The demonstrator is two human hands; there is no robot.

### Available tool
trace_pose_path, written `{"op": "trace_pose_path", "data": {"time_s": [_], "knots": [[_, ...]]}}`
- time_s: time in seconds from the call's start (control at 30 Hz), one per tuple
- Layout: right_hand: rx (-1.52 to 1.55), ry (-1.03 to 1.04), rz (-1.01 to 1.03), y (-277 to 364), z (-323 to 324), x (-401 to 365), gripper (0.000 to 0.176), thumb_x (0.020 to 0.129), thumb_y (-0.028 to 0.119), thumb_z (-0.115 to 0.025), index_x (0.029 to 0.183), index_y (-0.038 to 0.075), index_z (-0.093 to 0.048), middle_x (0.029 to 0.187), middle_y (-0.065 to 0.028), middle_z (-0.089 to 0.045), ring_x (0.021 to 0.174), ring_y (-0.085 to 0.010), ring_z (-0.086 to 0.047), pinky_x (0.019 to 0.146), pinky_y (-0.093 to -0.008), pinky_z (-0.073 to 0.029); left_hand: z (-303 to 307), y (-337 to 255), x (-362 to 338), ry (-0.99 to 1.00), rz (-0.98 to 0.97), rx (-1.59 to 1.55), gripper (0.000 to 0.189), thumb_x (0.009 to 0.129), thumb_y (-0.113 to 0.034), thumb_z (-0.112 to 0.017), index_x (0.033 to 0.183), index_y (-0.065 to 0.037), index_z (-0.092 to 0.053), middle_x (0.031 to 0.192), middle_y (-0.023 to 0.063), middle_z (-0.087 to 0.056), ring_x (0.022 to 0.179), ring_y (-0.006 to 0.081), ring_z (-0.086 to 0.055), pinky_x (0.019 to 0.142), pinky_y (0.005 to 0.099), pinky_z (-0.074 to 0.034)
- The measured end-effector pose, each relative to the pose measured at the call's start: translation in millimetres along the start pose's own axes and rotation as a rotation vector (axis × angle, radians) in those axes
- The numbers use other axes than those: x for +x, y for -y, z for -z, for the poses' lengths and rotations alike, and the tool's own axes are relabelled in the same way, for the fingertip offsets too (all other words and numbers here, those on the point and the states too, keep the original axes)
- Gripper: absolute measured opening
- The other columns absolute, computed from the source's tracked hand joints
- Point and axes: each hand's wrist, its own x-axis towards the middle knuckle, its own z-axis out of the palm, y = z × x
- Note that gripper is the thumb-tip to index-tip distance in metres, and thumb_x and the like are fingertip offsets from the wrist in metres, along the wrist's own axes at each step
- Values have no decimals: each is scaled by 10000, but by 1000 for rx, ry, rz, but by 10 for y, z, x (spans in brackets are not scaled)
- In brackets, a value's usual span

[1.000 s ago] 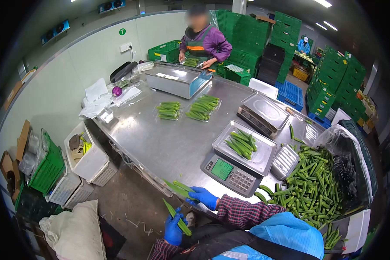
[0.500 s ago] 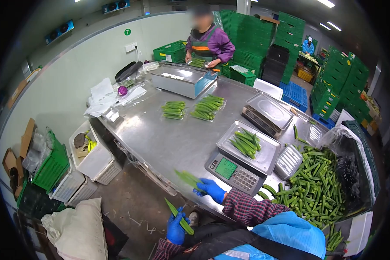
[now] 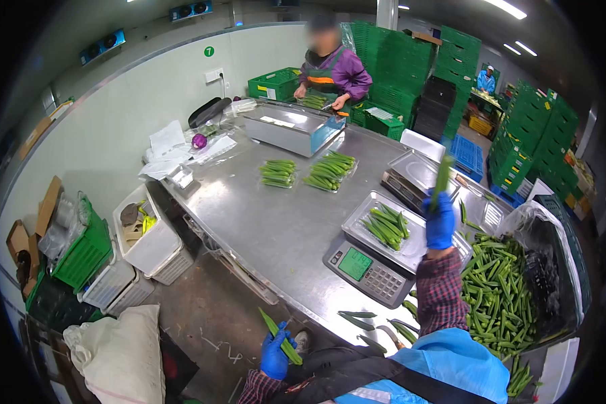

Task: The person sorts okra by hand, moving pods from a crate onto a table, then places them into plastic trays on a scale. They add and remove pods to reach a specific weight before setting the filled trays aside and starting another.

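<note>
Low at the front, my left hand (image 3: 274, 355) in a blue glove is closed around long green okra (image 3: 270, 322). My right hand (image 3: 440, 221), also gloved in blue, is raised right of the scale, gripping okra (image 3: 442, 176) that points upward and is blurred. The digital scale (image 3: 392, 285) carries a pan with a tray of okra (image 3: 386, 227) on it. Several loose okra pods (image 3: 358, 318) lie at the table's near edge, beside a curved brownish object (image 3: 390, 335) I cannot make out. A large heap of okra (image 3: 495, 289) lies to the right of my right arm.
Two packed okra trays (image 3: 277, 174) (image 3: 330, 171) rest mid-table (image 3: 249, 229). Behind them stands a metal machine (image 3: 286, 128), with a person (image 3: 333, 71) beyond it. A second scale (image 3: 411, 176) is at the right. White crates (image 3: 148, 236) and a sack (image 3: 118, 353) stand left; green crates (image 3: 387, 60) are stacked behind.
My right hand has swung up and right, from in front of the scale to beside its pan, still with okra in it. My left hand stays nearly in place. The view has shifted slightly.
</note>
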Motion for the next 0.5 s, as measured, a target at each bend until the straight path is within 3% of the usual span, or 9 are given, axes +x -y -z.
{"op": "trace_pose_path", "data": {"time_s": [0.03, 0.13, 0.17, 0.23, 0.3, 0.33, 0.4, 0.5], "knots": [[84, -79, 18, 216, 136, 139, 295, 917, 285, -549, 1071, 34, -564, 947, -79, -609, 760, -129, -576, 634, -219, -457, -11, -6, -2, -2, -6, 0, 335, 904, -164, -556, 1218, -70, -488, 870, 17, -564, 756, 148, -552, 711, 324, -482], [130, -28, 372, 1069, 390, 532, 275, 915, 209, -552, 1111, 17, -553, 964, -83, -612, 827, -146, -586, 702, -238, -502, 1, -17, -30, -5, 3, 4, 321, 905, -175, -559, 1205, -78, -501, 865, 14, -564, 752, 146, -551, 709, 328, -486], [67, -120, 427, 1386, 511, 612, 288, 922, 192, -537, 1144, 9, -535, 988, -107, -617, 845, -158, -587, 720, -246, -504, 30, -2, -8, 2, 10, -6, 320, 904, -182, -562, 1202, -82, -505, 862, 12, -563, 751, 144, -550, 708, 330, -488], [177, 14, 488, 2003, 845, 736, 338, 931, 193, -519, 1191, -21, -487, 1050, -142, -603, 842, -193, -599, 731, -269, -514, 47, 16, 35, 10, 17, -19, 319, 902, -190, -566, 1199, -87, -509, 859, 11, -563, 750, 142, -549, 708, 332, -490], [82, 47, 627, 2511, 1291, 798, 362, 955, 196, -465, 1227, -41, -452, 1097, -158, -589, 890, -206, -588, 804, -298, -499, 37, -1, 58, 4, 28, -32, 322, 900, -191, -569, 1199, -90, -510, 856, 6, -560, 748, 141, -548, 704, 326, -488], [76, 44, 622, 2587, 1163, 677, 362, 955, 196, -465, 1227, -41, -452, 1097, -158, -589, 890, -206, -588, 804, -298, -499, 27, -8, 64, 0, 36, -32, 322, 900, -191, -569, 1199, -90, -510, 856, 6, -560, 748, 141, -548, 704, 326, -488], [-110, -238, 825, 2627, 935, 458, 382, 965, 212, -436, 1250, -43, -437, 1129, -158, -577, 934, -197, -572, 858, -302, -473, -26, -29, 87, 21, 29, -24, 337, 890, -184, -576, 1205, -84, -504, 865, 11, -557, 744, 139, -545, 695, 318, -483], [-259, -276, 675, 2320, 1068, 389, 389, 967, 204, -427, 1267, -43, -433, 1142, -144, -571, 961, -181, -556, 877, -282, -456, -105, -50, 82, 48, 39, -15, 410, 876, -152, -573, 1256, -43, -465, 878, 20, -553, 709, 136, -542, 664, 278, -478]]}}
